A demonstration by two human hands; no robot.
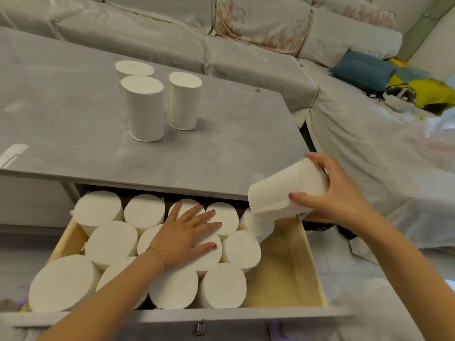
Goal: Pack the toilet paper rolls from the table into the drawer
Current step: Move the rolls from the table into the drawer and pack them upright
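Observation:
The open wooden drawer (pixel 305 262) under the grey table (pixel 221 143) holds several white toilet paper rolls standing on end, packed from the left. My left hand (pixel 187 235) lies flat with spread fingers on the tops of the middle rolls (pixel 115 242). My right hand (pixel 337 193) grips a tilted roll (pixel 283 193) above the drawer's back right corner, just over another roll (pixel 256 223) there. Three more rolls stand upright on the table: one at the front (pixel 145 109), one to its right (pixel 183 102), one behind (pixel 134 67).
The drawer's right side shows bare wood bottom (pixel 283 274). A plastic-covered grey sofa (pixel 246 45) runs behind and to the right of the table, with a blue cushion (pixel 362 70), a yellow item and a white headset on it. The drawer front has a small metal handle (pixel 199 328).

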